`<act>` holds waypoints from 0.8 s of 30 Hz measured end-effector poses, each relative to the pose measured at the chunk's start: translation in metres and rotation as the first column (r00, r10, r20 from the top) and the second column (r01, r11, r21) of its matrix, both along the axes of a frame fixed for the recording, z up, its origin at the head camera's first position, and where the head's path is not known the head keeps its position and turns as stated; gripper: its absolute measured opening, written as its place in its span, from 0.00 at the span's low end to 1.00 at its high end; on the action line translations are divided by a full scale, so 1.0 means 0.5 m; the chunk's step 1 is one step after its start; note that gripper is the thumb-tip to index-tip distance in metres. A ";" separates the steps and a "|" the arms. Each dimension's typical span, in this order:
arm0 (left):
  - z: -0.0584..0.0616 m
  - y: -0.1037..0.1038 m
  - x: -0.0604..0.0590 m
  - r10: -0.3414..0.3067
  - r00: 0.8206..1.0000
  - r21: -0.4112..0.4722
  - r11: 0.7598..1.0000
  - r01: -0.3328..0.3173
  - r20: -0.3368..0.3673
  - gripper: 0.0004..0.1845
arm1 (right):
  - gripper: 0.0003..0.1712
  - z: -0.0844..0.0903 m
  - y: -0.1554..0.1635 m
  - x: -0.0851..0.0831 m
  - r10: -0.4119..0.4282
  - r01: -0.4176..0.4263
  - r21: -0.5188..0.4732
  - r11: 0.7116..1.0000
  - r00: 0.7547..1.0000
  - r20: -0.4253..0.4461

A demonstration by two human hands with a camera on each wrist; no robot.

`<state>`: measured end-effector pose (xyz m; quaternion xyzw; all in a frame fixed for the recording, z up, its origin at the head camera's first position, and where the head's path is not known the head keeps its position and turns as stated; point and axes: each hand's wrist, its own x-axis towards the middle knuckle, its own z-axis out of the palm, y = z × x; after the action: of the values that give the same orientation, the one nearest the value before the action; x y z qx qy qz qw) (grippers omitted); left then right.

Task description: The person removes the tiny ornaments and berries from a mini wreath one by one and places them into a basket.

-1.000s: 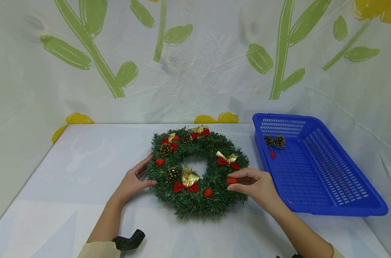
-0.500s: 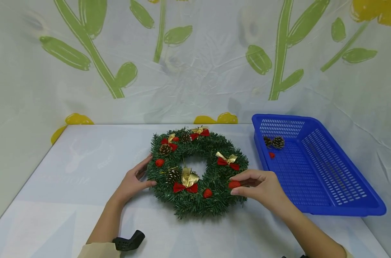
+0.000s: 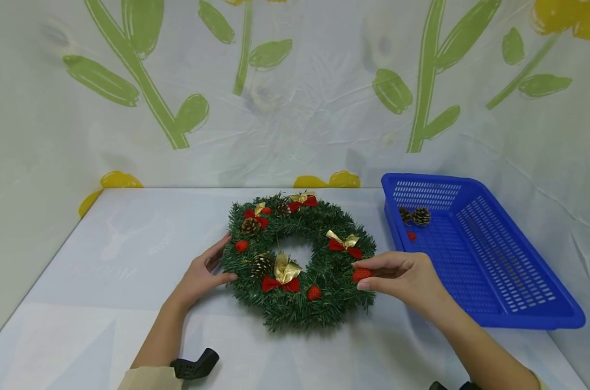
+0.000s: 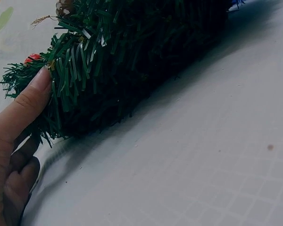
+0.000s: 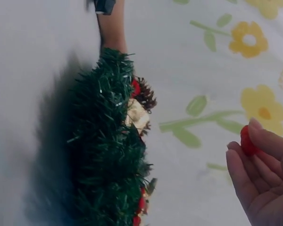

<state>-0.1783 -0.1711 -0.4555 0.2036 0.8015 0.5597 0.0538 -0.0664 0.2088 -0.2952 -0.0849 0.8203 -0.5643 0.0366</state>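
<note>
A green wreath [image 3: 295,315] lies on the table, decorated with red-and-gold bows [image 3: 345,245], pine cones [image 3: 262,265] and red berries [image 3: 314,293]. My left hand [image 3: 203,275] holds its left edge, the thumb on the greenery and the other fingers low at the side, as the left wrist view shows. Between thumb and fingertips, my right hand [image 3: 408,277] pinches a red berry [image 3: 361,275] with a bumpy surface. In the head view this berry overlaps the wreath's right side; from the right wrist, the hand [image 5: 264,174] appears apart from the greenery.
At the right stands a blue plastic basket [image 3: 490,319] with perforated sides. Inside its far left corner are pine cones [image 3: 421,216] and a small red piece [image 3: 411,236]. A white cloth backdrop [image 3: 314,130] with printed flowers rises behind the table.
My right hand has shifted a little to the right with the red berry, away from the wreath's middle. The left hand and the wreath have stayed in place.
</note>
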 end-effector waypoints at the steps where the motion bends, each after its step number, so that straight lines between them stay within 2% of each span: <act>1: 0.000 0.000 0.000 0.000 1.000 0.004 1.000 0.000 0.001 0.46 | 0.19 0.003 0.002 -0.001 0.005 -0.005 0.005 1.000 1.000 -0.001; 8: 0.001 0.000 0.000 -0.003 1.000 0.016 1.000 0.003 0.003 0.46 | 0.20 0.026 0.017 -0.006 0.028 -0.029 0.059 0.998 1.000 0.009; 24: 0.003 0.000 0.001 -0.012 1.000 0.037 0.999 0.011 0.008 0.46 | 0.21 0.066 0.066 -0.043 -0.015 0.015 0.142 0.990 1.000 0.004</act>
<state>-0.1777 -0.1709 -0.4541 0.2070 0.7895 0.5750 0.0564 -0.0879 0.2418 -0.2621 -0.0744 0.8590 -0.5048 0.0405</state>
